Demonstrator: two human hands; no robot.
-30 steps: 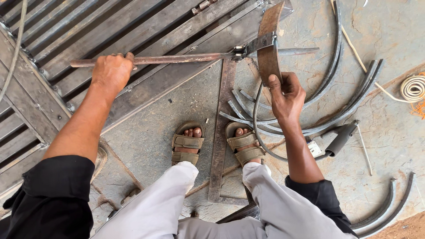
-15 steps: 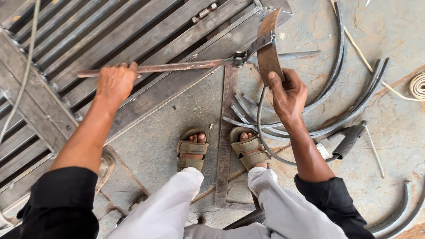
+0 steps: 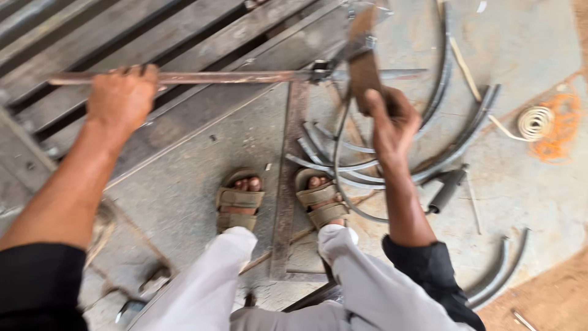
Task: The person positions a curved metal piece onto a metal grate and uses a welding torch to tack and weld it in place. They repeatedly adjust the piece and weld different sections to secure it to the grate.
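Two bare hands work over a concrete floor (image 3: 184, 184), and the biggest thing on it is a metal grate (image 3: 153, 37) of long flat slats that fills the upper left. Every place below is told from the upright steel post (image 3: 293, 184) that runs down the middle between the person's sandalled feet. Across the top of that post lies a long rusty rod (image 3: 245, 76), reaching left over the grate; the left hand (image 3: 122, 98) is wrapped tight around it well left of the post, fingers closed over the rod. Just right of the post's top, a flat brown metal strip (image 3: 362, 61) stands nearly upright, bent into a curve, and the right hand (image 3: 391, 125) clamps its lower end with thumb and fingers pressed on it. The strip meets the rod near a small clamp (image 3: 320, 72) at the post's head. Right of the post, a pile of curved metal strips (image 3: 453, 147) fans out on the floor, partly under the right forearm, and a thin wire loop (image 3: 343, 184) curls down beside the right foot. Farther right of the post lies a dark tool handle (image 3: 446, 191), then two more curved pieces (image 3: 499, 270) lower down, and, smallest and farthest right, a coiled spring (image 3: 534, 122) on an orange patch.
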